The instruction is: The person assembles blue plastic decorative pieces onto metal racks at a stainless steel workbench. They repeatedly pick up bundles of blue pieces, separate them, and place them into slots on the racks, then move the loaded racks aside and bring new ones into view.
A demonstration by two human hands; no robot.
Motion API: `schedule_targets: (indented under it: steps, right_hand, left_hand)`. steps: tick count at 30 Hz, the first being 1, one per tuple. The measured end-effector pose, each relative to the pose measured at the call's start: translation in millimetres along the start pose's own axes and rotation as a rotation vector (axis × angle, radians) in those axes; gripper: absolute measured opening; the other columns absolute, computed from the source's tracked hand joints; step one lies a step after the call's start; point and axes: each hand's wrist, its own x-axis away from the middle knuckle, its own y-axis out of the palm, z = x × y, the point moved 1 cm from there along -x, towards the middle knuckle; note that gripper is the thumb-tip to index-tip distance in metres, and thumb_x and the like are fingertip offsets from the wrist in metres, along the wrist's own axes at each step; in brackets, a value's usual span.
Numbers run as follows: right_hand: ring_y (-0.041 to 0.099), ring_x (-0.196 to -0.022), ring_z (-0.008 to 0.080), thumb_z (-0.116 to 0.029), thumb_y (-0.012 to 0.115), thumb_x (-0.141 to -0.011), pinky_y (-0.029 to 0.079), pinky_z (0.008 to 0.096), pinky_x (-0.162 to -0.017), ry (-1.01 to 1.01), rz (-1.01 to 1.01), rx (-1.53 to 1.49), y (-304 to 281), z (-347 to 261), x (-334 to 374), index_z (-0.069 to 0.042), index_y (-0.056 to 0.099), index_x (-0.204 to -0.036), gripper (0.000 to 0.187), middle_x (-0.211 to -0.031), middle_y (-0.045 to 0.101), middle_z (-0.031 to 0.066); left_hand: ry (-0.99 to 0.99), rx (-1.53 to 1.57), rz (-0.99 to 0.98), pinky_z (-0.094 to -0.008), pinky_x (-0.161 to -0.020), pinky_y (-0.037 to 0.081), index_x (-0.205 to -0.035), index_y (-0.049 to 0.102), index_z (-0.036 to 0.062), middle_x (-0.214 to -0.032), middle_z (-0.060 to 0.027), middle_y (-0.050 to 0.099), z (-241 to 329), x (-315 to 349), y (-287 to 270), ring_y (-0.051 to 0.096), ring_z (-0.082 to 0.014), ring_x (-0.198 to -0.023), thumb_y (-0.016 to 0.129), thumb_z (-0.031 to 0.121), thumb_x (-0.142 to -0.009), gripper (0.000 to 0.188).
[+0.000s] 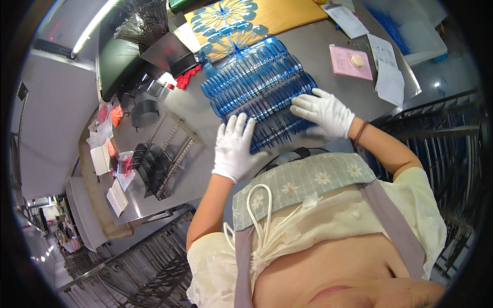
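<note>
We had our gloved left hand (234, 147) and right hand (326, 114) at either side of the blue translucent pieces (262, 84) on the metal table (310, 46); a pink pad (344, 65) lay farther right.

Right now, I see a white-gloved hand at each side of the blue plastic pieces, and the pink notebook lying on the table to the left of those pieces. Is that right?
Not quite: in the head view, the pink notebook lies on the table to the right of the blue plastic pieces. The left hand and right hand are as you said.
</note>
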Motion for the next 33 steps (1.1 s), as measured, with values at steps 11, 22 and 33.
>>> schedule_targets:
  steps: [11, 22, 33]
  right_hand:
    - [0.053, -0.131, 0.0359, -0.045, 0.082, -0.075, 0.040, 0.0497, -0.113, 0.030, 0.182, 0.043, -25.8, 18.4, -18.7, -0.003, 0.062, -0.133, 0.074, -0.136, 0.060, 0.0177]
    - [0.061, -0.120, 0.0341, -0.044, 0.085, -0.073, 0.048, 0.0468, -0.105, 0.082, 0.183, -0.007, -22.9, 20.4, -38.6, -0.003, 0.064, -0.131, 0.074, -0.132, 0.062, 0.0150]
    - [0.070, -0.100, 0.0326, -0.037, 0.075, -0.085, 0.054, 0.0457, -0.090, 0.267, 0.465, -0.185, 1.3, 28.6, -39.4, -0.005, 0.068, -0.120, 0.048, -0.113, 0.073, 0.0140]
  left_hand:
    - [0.276, 0.196, 0.138, -0.0559, -0.120, 0.032, -0.148, 0.051, 0.0038, -0.149, -0.0229, 0.052, 17.6, -82.7, 15.6, 0.044, -0.0420, -0.144, 0.076, 0.046, -0.085, 0.080]
    - [-0.106, 0.416, 1.023, -0.0428, -0.105, 0.049, -0.127, 0.068, 0.0018, -0.125, -0.0216, 0.069, -189.4, -218.5, -114.5, 0.065, -0.0388, -0.116, 0.075, 0.018, -0.086, 0.044]
    - [-0.559, -0.178, 0.823, -0.0389, -0.094, 0.057, -0.101, 0.082, 0.0253, -0.117, -0.0033, 0.075, -304.7, -281.6, -187.7, 0.072, -0.0274, -0.104, 0.069, 0.031, -0.090, 0.018]
